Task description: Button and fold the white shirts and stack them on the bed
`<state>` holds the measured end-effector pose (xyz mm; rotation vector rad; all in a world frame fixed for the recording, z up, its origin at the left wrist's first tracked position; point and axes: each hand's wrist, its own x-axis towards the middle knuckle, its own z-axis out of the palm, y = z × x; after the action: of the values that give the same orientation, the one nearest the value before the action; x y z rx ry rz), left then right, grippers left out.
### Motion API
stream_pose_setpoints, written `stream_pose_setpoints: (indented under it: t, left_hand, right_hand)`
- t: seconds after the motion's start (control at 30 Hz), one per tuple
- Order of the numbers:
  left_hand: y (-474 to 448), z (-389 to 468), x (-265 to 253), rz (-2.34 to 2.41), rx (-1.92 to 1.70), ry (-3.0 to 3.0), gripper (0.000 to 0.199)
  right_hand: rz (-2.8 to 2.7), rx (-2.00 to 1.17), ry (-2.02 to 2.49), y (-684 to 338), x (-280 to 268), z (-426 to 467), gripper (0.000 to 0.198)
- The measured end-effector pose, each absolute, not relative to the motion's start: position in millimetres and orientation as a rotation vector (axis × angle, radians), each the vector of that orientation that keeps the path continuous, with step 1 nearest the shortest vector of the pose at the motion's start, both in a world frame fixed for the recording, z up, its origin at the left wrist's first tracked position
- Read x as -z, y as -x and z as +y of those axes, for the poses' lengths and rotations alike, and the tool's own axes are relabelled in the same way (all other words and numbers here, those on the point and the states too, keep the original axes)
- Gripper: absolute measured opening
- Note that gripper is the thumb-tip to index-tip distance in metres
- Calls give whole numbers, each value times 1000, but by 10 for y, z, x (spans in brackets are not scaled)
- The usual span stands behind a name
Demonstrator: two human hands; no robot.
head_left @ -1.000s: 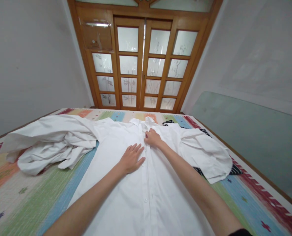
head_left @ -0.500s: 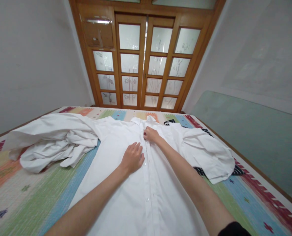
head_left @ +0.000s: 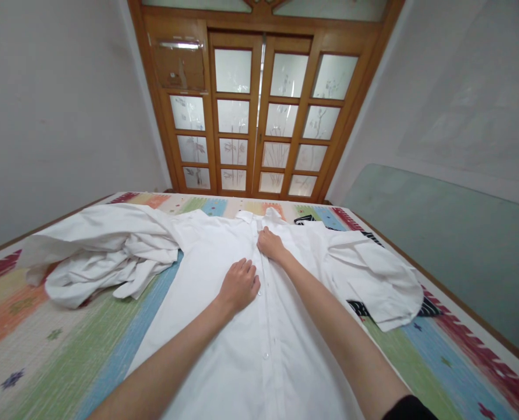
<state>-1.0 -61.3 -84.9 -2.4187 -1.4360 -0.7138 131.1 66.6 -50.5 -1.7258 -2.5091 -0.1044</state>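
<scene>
Left hand [head_left: 239, 284] more curled, earlier spread flatter on the white shirt [head_left: 224, 367], thumb drawn in

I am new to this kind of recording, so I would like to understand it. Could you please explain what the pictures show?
There is no machine here: these are a person's two bare hands. Every picture comes from one camera on the person's head, looking forward and down.

A white shirt lies front up on a colourful striped cover, with some dark patterned cloth partly beneath it. Glazed wooden doors stand beyond.

The left hand rests on the shirt beside the button strip. The right hand is curled at the front strip, just below the collar; its fingertips are too hidden to confirm a firm grip.
</scene>
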Motion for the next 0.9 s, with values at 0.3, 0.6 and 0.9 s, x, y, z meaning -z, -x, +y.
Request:
stream_pose_setpoints:
  t: [0.3,0.6,0.9]
  left_hand:
    - [7,-622,851,-1659,588,2354,41]
    - [87,-514,849,-1975,296,2441,74]
    - [569,-239,706,-2122,130,2367,70]
  right_hand:
    - [-2420,27,1754,-1307,559,693,29]
    - [-2165,-39,1540,-1430,784,622,27]
    - [-2292,39,1402,-1624,893,307,23]
